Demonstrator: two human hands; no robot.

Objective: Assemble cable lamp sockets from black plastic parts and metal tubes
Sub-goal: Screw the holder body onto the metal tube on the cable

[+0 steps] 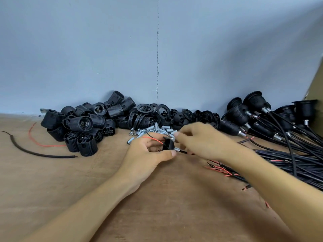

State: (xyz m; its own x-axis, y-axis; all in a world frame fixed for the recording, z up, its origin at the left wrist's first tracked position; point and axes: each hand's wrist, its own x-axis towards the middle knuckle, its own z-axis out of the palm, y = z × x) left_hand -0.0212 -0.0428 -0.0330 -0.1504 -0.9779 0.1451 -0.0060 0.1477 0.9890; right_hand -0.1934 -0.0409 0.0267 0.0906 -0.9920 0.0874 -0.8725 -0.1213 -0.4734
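Left hand (pixel 148 151) grips the black cap (pixel 168 145) with 1 metal tube (pixel 176 149); right hand (pixel 195 138) curls, hold unclear. Best keep the cap steady and the cable (pixel 183 152) straight.

The left grip (pixel 150 154) holds a black cap (pixel 168 145) with a metal tube (pixel 176 149) at its right end, and thin red and black wires trail from it. The right grip (pixel 197 138) curls just beside it — what it pinches is too blurred to tell. Along the far side of the desk (pixel 52 180) lie threaded socket bodies (pixel 82 123) at left, rings (pixel 148 109) and loose tubes (pixel 153 131) in the middle — finished cabled sockets (pixel 253 116) at right.
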